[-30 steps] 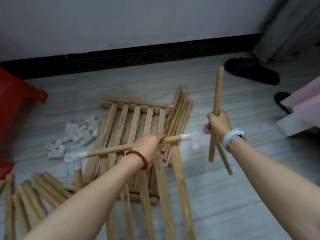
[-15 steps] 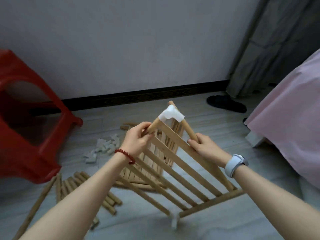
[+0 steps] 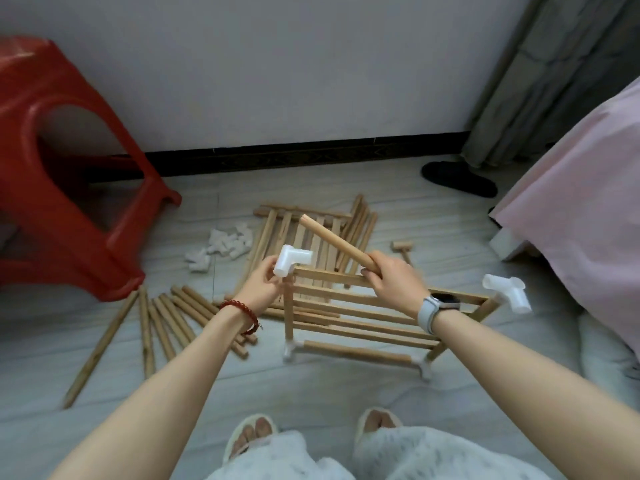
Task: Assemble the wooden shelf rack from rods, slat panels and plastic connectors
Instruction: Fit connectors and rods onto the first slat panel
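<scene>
— Stool first: a red plastic stool [image 3: 65,174] is seen at the upper left of the frame, and loose rods [image 3: 166,317] are spread on the floor [image 3: 311,393] below it. What is held at centre?

— A white elbow connector [image 3: 292,263] is pinched by the left hand [image 3: 261,289], thumb and fingertips closed on its lower part. It is seated on the top of the near-left post of the half-built rack [image 3: 363,320], which stands on the floor at centre frame.

— And further right?

— A single rod [image 3: 334,242] is gripped by the right hand [image 3: 391,280], fingers wrapped fully round its lower end, the free end pointed up and left. A second connector [image 3: 505,294] is fitted on the rack's right corner. Spare connectors [image 3: 221,249] and slat panels [image 3: 304,233] are left behind the rack, and a small wooden mallet [image 3: 403,249] beyond the right hand.

— How should the step be done well?

— The rod is probably meant for the elbow's open socket. The connector should be kept steady and square on its post while the rod end is lined up with the socket axis, then pushed straight in. Twisting should be avoided, since the post joint below could be loosened. Whether the connector is fully seated cannot be told.
</scene>
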The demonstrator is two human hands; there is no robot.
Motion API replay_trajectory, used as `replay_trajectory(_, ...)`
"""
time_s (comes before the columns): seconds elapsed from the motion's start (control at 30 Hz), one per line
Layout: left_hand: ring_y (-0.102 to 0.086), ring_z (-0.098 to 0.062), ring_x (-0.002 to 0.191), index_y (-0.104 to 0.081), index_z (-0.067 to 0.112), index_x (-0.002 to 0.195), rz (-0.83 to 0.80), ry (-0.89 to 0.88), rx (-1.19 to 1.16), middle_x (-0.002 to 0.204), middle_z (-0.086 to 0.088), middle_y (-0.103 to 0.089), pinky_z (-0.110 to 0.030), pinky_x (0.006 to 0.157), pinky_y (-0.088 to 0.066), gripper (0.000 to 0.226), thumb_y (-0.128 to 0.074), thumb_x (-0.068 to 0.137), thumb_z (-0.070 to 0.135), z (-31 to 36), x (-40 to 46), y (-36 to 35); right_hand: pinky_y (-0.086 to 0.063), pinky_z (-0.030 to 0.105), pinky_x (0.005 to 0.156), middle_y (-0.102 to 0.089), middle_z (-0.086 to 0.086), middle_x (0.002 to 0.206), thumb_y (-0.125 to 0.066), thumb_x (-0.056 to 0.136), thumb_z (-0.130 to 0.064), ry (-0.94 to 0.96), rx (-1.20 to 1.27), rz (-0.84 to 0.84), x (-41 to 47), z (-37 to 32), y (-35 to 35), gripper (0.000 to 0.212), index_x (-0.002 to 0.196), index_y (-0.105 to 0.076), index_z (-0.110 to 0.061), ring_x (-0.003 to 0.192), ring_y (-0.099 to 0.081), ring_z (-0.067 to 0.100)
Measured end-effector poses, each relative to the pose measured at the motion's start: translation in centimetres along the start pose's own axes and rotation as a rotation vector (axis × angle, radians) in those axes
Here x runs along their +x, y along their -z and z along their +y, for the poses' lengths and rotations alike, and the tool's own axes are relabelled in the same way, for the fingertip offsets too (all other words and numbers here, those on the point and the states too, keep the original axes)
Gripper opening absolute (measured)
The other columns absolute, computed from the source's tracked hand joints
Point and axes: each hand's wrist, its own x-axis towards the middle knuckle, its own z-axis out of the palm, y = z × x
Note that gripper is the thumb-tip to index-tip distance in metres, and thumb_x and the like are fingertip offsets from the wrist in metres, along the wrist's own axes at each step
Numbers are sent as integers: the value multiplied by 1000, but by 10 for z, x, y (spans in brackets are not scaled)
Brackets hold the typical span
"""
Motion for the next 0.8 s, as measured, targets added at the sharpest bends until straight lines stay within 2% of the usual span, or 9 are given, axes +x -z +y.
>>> replay_trajectory(0.07, -52, -2, 81, -40, 16, 131, -60, -89, -49, 102, 6, -50, -8, 61, -47, 52, -55, 86, -5, 13, -6, 8, -36, 26, 62, -50, -4, 84, -45, 95, -17, -11, 8, 24, -3, 3, 3, 7, 91, -46, -22, 82, -50, 17)
replay_trajectory(0.1, -52, -1, 88, -38, 20, 132, -102, -120, -20, 108, 9, -48, -8, 67, -47, 55, -57, 85, -1, 20, -7, 10, -35, 28, 66, -48, -3, 86, -45, 95, -14, -15, 7, 35, -4, 4, 6, 9, 90, -45, -21, 85, -48, 18)
replay_trajectory(0.17, -46, -3, 106, -40, 26, 129, -168, -141, 88, 115, 18, -41, -18, 88, -42, 52, -60, 81, 21, 31, -7, 8, -32, 26, 69, -44, -4, 86, -43, 94, -11, -10, 10, 60, -9, 6, 13, 11, 91, -43, -22, 85, -44, 17)
replay_trajectory(0.23, -45, -12, 114, -43, 27, 120, -120, -145, 171, 116, 14, -44, -30, 94, -39, 36, -52, 86, 36, 33, -5, 0, -32, 25, 66, -45, -5, 87, -41, 96, -13, 9, -38, 84, -15, 9, 19, 10, 98, -45, -22, 84, -49, 18)
replay_trajectory(0.3, -44, -14, 112, -43, 22, 119, 8, -186, 216, 117, 5, -44, -29, 92, -37, 22, -37, 99, 27, 31, -4, -12, -35, 26, 61, -51, -6, 91, -39, 98, -26, 38, -126, 91, -21, 10, 26, 20, 118, -43, -27, 78, -53, 16)
replay_trajectory(0.4, -42, -9, 108, -43, 12, 125, 121, -275, 233, 116, 2, -44, -24, 92, -34, 29, -27, 102, 18, 27, -6, -25, -42, 30, 62, -57, -5, 98, -25, 99, -48, 45, -322, 66, -31, 8, 34, 37, 133, -30, -38, 78, -57, 17)
replay_trajectory(0.53, -42, -9, 110, -43, 10, 129, 141, -306, 253, 116, 2, -45, -23, 93, -34, 32, -27, 101, 18, 19, -9, -26, -41, 31, 62, -59, -7, 105, -19, 99, -45, 104, -450, 110, -38, 10, 37, 37, 129, -38, -34, 84, -60, 20)
replay_trajectory(0.67, -37, -3, 114, -40, 10, 133, 146, -325, 254, 120, 6, -42, -19, 94, -30, 35, -26, 102, 18, 16, -18, -28, -35, 30, 59, -58, -6, 105, -27, 100, -39, 169, -424, 163, -41, 11, 38, 34, 126, -46, -29, 89, -59, 20)
replay_trajectory(0.8, -38, -4, 111, -38, 9, 134, 127, -309, 260, 119, 5, -40, -17, 91, -30, 36, -26, 102, 18, 17, -25, -26, -36, 31, 56, -61, -1, 97, -37, 99, -34, 214, -380, 213, -49, 16, 37, 31, 123, -54, -25, 86, -61, 25)
